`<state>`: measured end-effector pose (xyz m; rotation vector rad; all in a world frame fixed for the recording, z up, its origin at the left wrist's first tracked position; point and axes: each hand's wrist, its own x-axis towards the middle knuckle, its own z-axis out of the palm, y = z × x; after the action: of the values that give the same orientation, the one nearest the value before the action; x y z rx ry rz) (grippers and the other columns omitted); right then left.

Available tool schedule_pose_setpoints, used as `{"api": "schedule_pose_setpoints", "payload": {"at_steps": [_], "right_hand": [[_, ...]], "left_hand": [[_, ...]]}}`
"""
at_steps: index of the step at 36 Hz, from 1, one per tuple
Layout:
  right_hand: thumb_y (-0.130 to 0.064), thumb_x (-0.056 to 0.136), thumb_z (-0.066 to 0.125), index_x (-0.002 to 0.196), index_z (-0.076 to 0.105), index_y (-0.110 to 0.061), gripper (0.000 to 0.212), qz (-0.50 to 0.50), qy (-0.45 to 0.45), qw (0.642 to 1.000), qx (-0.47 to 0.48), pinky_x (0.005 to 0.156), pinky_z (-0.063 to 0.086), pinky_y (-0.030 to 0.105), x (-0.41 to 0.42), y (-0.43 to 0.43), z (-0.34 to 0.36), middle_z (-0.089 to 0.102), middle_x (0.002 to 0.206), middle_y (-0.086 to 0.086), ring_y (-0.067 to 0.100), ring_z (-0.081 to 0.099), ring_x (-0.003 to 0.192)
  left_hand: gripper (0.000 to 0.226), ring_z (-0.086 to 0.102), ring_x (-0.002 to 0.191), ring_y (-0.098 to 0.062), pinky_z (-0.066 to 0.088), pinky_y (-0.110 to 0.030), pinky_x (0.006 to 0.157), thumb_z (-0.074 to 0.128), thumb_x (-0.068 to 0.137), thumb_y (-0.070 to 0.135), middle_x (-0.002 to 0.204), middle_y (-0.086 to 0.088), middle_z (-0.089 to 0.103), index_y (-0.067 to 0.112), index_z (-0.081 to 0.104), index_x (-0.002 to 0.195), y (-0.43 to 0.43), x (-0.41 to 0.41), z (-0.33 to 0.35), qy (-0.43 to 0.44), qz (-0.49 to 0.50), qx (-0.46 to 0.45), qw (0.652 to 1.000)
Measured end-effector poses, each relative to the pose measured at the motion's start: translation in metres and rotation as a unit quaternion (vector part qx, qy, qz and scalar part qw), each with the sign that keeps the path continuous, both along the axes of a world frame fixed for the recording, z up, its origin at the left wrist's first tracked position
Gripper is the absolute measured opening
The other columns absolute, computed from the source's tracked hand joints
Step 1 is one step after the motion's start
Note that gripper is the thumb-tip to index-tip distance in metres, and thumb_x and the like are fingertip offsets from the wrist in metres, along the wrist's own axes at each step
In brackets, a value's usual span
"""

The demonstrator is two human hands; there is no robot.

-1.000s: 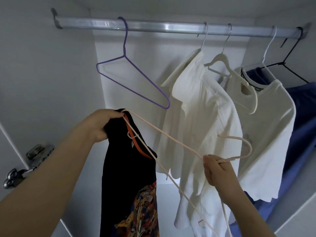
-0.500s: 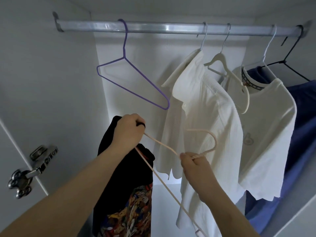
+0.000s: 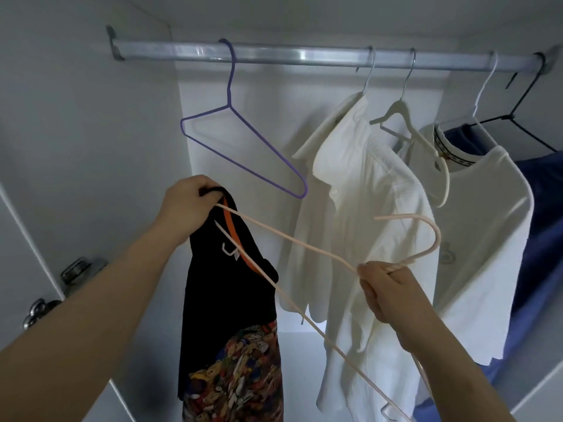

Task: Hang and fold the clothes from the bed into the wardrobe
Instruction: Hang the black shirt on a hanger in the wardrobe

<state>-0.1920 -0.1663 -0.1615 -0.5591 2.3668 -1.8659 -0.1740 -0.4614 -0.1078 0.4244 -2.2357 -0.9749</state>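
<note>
My left hand (image 3: 185,205) grips the neck of a black garment (image 3: 225,296) with an orange inner collar and a colourful print low down. One arm of a pale pink wire hanger (image 3: 304,248) passes into that neck opening. My right hand (image 3: 384,287) grips the hanger just below its hook, which curls up in front of a hung white shirt (image 3: 359,214). The garment hangs below the wardrobe's metal rail (image 3: 304,54), left of the white shirt.
An empty purple hanger (image 3: 240,141) hangs on the rail at the left. Right of the shirt hang an empty white hanger (image 3: 411,129), a white T-shirt (image 3: 487,226) and a blue garment (image 3: 539,220). A door hinge (image 3: 73,275) sits on the left panel.
My right hand has swung the hanger's hook out to the right and up again. My left hand with the garment's neck rose slightly and the orange collar shows again.
</note>
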Motion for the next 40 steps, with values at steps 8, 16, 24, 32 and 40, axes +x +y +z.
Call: {"api": "schedule_pose_setpoints", "payload": {"at_steps": [8,16,24,32,40], "right_hand": [[-0.013,0.089,0.046,0.051,0.025,-0.019,0.044,-0.018,0.092,0.995,0.031,0.039,0.021,0.015,0.001,-0.026,0.004,0.024,0.043,-0.008,0.007,0.022,0.040],[-0.015,0.093,0.046,0.048,0.032,-0.019,0.047,0.014,0.051,0.998,0.026,0.045,0.027,0.022,0.006,-0.066,-0.008,0.033,0.038,-0.009,0.005,0.031,0.038],[-0.020,0.089,0.051,0.043,0.034,-0.021,0.049,-0.054,0.060,0.995,-0.065,0.040,0.027,0.016,-0.013,-0.044,0.005,0.032,0.040,-0.009,0.008,0.031,0.040],[-0.024,0.089,0.053,0.037,0.039,-0.023,0.053,-0.031,0.093,0.994,-0.051,0.042,0.028,0.011,-0.019,-0.044,0.016,0.034,0.036,-0.012,0.003,0.032,0.037],[-0.031,0.085,0.063,0.066,0.051,-0.024,0.024,-0.101,0.238,0.964,-0.065,0.062,0.038,0.014,-0.014,-0.049,0.026,0.051,0.061,-0.014,0.001,0.046,0.059]], "left_hand": [[0.014,0.049,0.088,-0.012,0.034,-0.019,0.073,0.057,0.090,0.011,0.092,0.001,0.054,0.016,0.069,0.096,0.027,-0.002,-0.001,-0.053,-0.064,-0.114,0.990],[0.024,0.062,0.081,-0.011,0.046,-0.023,0.083,0.064,0.081,0.001,0.079,0.009,0.063,0.024,0.069,0.078,0.094,0.006,-0.008,-0.060,-0.252,-0.044,0.965],[0.025,0.061,0.085,-0.005,0.048,-0.018,0.082,0.072,0.078,0.015,0.087,0.011,0.063,0.037,0.065,0.085,0.081,0.006,0.010,-0.041,-0.254,-0.060,0.965],[0.040,0.045,0.117,-0.014,0.026,-0.035,0.102,0.043,0.091,0.052,0.117,0.010,0.057,0.031,0.058,0.121,0.071,0.009,0.006,-0.060,-0.166,-0.449,0.876],[0.034,0.063,0.083,-0.022,0.048,-0.034,0.066,0.046,0.088,0.041,0.087,-0.001,0.070,0.021,0.069,0.101,0.071,0.021,-0.007,0.039,-0.110,-0.368,0.923]]}}
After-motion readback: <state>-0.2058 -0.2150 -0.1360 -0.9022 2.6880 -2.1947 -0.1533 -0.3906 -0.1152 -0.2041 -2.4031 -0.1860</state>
